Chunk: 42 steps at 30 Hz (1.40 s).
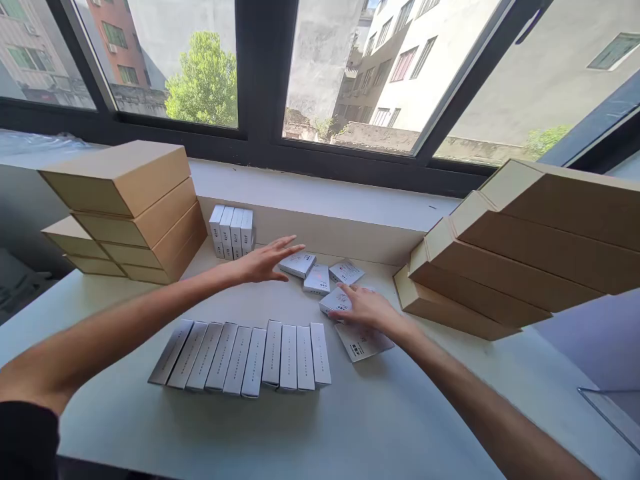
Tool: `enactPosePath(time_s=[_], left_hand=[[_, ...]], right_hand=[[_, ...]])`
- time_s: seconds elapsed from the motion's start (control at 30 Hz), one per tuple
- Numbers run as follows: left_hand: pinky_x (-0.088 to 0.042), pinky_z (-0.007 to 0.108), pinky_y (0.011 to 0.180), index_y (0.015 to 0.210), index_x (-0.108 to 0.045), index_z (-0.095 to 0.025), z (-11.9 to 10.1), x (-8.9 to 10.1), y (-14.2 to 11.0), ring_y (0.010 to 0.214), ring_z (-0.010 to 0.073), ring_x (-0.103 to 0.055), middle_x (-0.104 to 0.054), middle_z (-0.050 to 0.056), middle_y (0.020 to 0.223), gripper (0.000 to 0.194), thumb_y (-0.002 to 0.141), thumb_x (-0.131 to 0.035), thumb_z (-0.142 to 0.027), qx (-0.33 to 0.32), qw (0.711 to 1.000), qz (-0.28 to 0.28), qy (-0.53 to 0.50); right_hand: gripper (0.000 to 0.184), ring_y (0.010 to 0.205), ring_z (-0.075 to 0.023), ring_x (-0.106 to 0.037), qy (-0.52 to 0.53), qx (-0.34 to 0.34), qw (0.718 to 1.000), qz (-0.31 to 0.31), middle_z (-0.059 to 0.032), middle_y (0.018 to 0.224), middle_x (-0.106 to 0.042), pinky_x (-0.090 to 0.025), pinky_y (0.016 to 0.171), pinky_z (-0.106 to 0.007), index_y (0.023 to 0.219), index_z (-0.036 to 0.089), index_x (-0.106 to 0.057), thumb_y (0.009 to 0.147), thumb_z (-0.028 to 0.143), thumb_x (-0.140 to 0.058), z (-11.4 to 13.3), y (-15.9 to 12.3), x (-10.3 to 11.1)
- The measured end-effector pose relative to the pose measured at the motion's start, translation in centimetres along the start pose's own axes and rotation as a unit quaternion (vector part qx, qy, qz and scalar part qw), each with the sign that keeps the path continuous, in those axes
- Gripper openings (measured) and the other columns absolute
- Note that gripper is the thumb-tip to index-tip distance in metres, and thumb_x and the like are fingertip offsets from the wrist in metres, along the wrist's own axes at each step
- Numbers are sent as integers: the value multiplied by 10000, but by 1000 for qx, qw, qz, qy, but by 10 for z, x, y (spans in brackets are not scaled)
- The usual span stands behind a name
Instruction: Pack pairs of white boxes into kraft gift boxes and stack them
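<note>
My left hand (267, 260) hovers with its fingers spread, just left of a small white box (298, 265). My right hand (365, 307) rests over another small white box (334, 301), thumb and fingers apart, partly covering it. Close by lie a white box (317, 279) and a tilted white box (347, 271). Under the right wrist a flat white box (363, 342) is partly hidden. In front stands a row of several slim white boxes (249, 359), upright side by side. A smaller group of white boxes (231, 232) stands against the back ledge.
Brown cartons (145, 193) are stacked at the left. A taller, stepped stack of brown cartons (525, 247) leans out over the table's right side. Behind the white table (240, 433) run a window sill (320, 200) and dark-framed windows. A metal wire frame (607, 417) shows at the right edge.
</note>
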<state>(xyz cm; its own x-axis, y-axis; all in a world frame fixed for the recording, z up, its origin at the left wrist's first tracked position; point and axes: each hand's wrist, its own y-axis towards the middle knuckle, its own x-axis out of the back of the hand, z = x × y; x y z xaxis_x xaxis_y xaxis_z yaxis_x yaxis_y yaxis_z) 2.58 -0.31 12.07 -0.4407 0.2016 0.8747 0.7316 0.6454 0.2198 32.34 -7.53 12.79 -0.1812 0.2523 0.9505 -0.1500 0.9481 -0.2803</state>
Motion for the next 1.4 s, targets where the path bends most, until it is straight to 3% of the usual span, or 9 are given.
enactPosePath(time_s=[0.1,0.2,0.4,0.53,0.8,0.97,1.13,1.27,1.4], left_hand=[[-206,562,1186,1578,-97,-271,20,-25,69,1530,373,-16,14,155,1665,1095,737,-768,-475,15,990,130,61],[-202,569,1170,1579,-87,-252,29,-45,94,1516,400,-94,-88,193,1651,1176,673,-791,-508,33,976,200,80],[-341,524,1078,1520,-299,-278,31,-63,98,1320,391,-440,-489,167,1410,1018,644,-797,-419,5,986,137,95],[-403,427,1042,1453,-387,-246,34,-66,94,1254,342,-513,-515,143,1346,906,660,-804,-379,-28,994,97,38],[-451,431,982,1400,-328,-192,36,-61,61,1190,328,-532,-508,163,1324,1102,501,-918,-432,31,984,34,-173],[-464,402,908,1390,-299,-217,38,-56,36,1091,294,-547,-536,130,1232,1098,508,-915,-438,68,978,24,-194],[-484,399,862,1381,-285,-218,38,-57,14,1025,273,-558,-534,109,1194,1064,543,-897,-454,106,979,-24,-175],[-488,434,895,1409,-268,-214,31,-64,8,1007,274,-580,-549,103,1186,1092,544,-901,-421,135,969,-57,-197],[-436,476,1014,1463,-272,-243,25,-70,7,1205,325,-511,-488,141,1344,1104,567,-899,-390,97,967,-71,-224]], right_hand=[[617,1123,-350,-591,-27,11,1000,-8,-177,1204,-635,-432,904,-427,1286,215,-620,796,589,-592,-4,9,-3],[464,1122,-356,-573,-52,30,998,-19,-185,1165,-636,-398,921,-438,1140,217,-707,788,508,-625,-14,11,0],[481,1162,-416,-530,-45,94,994,-31,-236,1189,-628,-360,965,-518,1123,156,-708,749,456,-671,-12,47,3],[740,1272,-369,-488,-12,147,988,-52,-196,1391,-537,-355,1024,-488,1450,180,-462,782,422,-667,-9,65,-1],[1020,1440,-401,-291,34,177,983,-44,-241,1545,-349,-64,1165,-593,1519,158,-377,702,659,-724,-5,74,9],[947,1303,-404,-476,103,162,981,-5,-181,1345,-582,-227,1139,-525,1404,216,-531,539,395,-871,24,88,20],[689,967,-308,-689,221,101,970,30,-151,1121,-702,-532,828,-418,1384,214,-488,862,662,-524,31,95,29],[550,659,-215,-715,302,85,947,64,-127,920,-736,-568,624,-338,1242,177,-523,1016,566,-206,52,92,26],[535,658,-189,-718,321,101,940,55,-99,939,-745,-577,645,-321,1329,201,-452,1038,524,-139,66,79,22]])
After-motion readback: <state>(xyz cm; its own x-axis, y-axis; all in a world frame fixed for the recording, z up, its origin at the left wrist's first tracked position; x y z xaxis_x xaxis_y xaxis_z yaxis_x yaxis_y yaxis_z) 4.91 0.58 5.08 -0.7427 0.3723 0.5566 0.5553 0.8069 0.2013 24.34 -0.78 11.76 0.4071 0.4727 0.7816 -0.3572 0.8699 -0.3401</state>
